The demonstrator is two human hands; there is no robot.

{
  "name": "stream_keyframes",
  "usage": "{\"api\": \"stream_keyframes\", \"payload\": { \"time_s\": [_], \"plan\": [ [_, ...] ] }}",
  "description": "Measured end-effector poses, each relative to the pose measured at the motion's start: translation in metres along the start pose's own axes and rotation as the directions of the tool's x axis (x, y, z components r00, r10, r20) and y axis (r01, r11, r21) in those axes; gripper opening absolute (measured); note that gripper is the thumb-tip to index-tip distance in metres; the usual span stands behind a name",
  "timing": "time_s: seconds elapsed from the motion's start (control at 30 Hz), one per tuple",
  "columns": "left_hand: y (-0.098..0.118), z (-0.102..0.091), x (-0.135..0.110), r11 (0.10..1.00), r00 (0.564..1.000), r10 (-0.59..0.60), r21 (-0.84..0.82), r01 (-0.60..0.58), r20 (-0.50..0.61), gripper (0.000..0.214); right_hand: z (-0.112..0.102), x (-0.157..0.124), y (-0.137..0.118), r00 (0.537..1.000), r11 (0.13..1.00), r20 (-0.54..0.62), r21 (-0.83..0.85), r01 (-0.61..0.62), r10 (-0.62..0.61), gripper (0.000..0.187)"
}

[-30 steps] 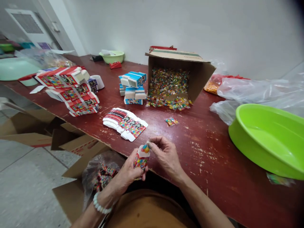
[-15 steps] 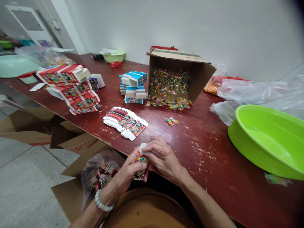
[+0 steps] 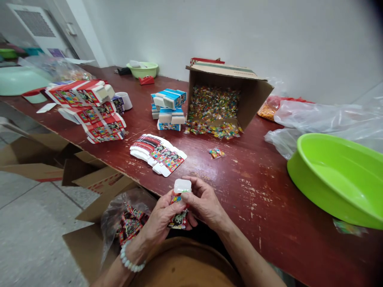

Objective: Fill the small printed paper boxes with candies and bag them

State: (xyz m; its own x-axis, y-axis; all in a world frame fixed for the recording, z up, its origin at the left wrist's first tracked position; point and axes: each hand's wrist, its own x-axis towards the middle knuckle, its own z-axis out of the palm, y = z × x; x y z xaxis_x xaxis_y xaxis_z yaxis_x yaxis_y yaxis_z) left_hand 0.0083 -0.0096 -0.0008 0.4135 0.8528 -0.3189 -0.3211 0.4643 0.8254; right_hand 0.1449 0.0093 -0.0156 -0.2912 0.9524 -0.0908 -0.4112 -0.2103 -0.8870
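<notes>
Between both hands, over the table's near edge, is a small printed candy box [image 3: 178, 219] with its white top flap raised. My left hand [image 3: 163, 213] is closed around its left side, the thumb across the front. My right hand [image 3: 203, 201] grips it from the right, thumb by the opening below the flap. Something greenish shows at the opening, too small to make out. Just beyond lies a fanned stack of flattened candy boxes [image 3: 158, 153]. A single small candy packet [image 3: 216, 153] rests on the table to the right of that stack.
A cardboard carton [image 3: 254, 99] on its side spills candy packets. Blue boxes [image 3: 169, 109] and red box bundles [image 3: 86, 105] are piled leftward. A green basin [image 3: 335, 179] stands right. Below the edge, a plastic bag [image 3: 131, 219] holds filled-looking boxes beside open cartons [image 3: 98, 175].
The white flap now stands upright and faces me more fully. My right hand has shifted from the flap's tip to the box's right side, thumb at the opening.
</notes>
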Motion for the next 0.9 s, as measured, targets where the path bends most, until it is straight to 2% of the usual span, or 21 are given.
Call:
{"api": "stream_keyframes", "payload": {
  "time_s": [0.1, 0.23, 0.3, 0.37, 0.47, 0.57, 0.67, 0.73, 0.83, 0.9],
  "plan": [
    [0.001, 0.002, 0.000, 1.000, 0.999, 0.020, -0.016, -0.021, -0.035, 0.035, 0.000, 0.002, -0.001, 0.996, 0.996, -0.052, -0.052, 0.071, -0.074, 0.048],
    [-0.002, 0.001, 0.001, 0.999, 0.999, 0.047, -0.024, -0.048, -0.021, 0.034, -0.001, 0.001, 0.002, 0.996, 0.997, -0.060, -0.055, 0.056, -0.059, 0.047],
    [-0.005, 0.000, 0.001, 0.997, 0.997, 0.068, -0.036, -0.069, -0.030, 0.033, 0.000, -0.001, 0.005, 0.990, 0.995, -0.108, -0.055, 0.082, -0.088, 0.051],
    [-0.006, 0.000, 0.002, 0.994, 0.994, 0.088, -0.054, -0.092, -0.063, 0.035, 0.002, -0.003, 0.008, 0.964, 0.983, -0.203, -0.098, 0.157, -0.174, 0.050],
    [-0.008, 0.000, 0.004, 0.990, 0.986, 0.120, -0.056, -0.127, -0.117, 0.041, 0.005, -0.006, 0.010, 0.903, 0.930, -0.269, -0.249, 0.272, -0.336, 0.030],
    [-0.008, -0.001, 0.003, 0.989, 0.981, 0.140, -0.028, -0.145, -0.131, 0.040, 0.002, -0.008, 0.008, 0.900, 0.873, -0.186, -0.379, 0.306, -0.395, 0.012],
    [-0.007, 0.000, 0.002, 0.994, 0.992, 0.099, -0.044, -0.103, -0.080, 0.038, -0.003, -0.008, 0.000, 0.921, 0.833, -0.074, -0.458, 0.310, -0.384, 0.009],
    [-0.004, 0.001, 0.000, 0.992, 0.998, 0.032, -0.122, -0.039, -0.057, 0.041, -0.006, -0.007, -0.009, 0.926, 0.790, 0.014, -0.517, 0.329, -0.376, 0.009],
    [-0.001, 0.003, 0.001, 0.971, 0.994, -0.044, -0.240, 0.018, -0.101, 0.050, -0.010, -0.006, -0.020, 0.932, 0.738, 0.159, -0.574, 0.355, -0.325, 0.009],
    [-0.001, 0.003, 0.003, 0.972, 0.989, -0.050, -0.233, 0.016, -0.140, 0.047, -0.012, -0.006, -0.021, 0.938, 0.753, 0.207, -0.560, 0.346, -0.278, 0.011]
  ]
}}
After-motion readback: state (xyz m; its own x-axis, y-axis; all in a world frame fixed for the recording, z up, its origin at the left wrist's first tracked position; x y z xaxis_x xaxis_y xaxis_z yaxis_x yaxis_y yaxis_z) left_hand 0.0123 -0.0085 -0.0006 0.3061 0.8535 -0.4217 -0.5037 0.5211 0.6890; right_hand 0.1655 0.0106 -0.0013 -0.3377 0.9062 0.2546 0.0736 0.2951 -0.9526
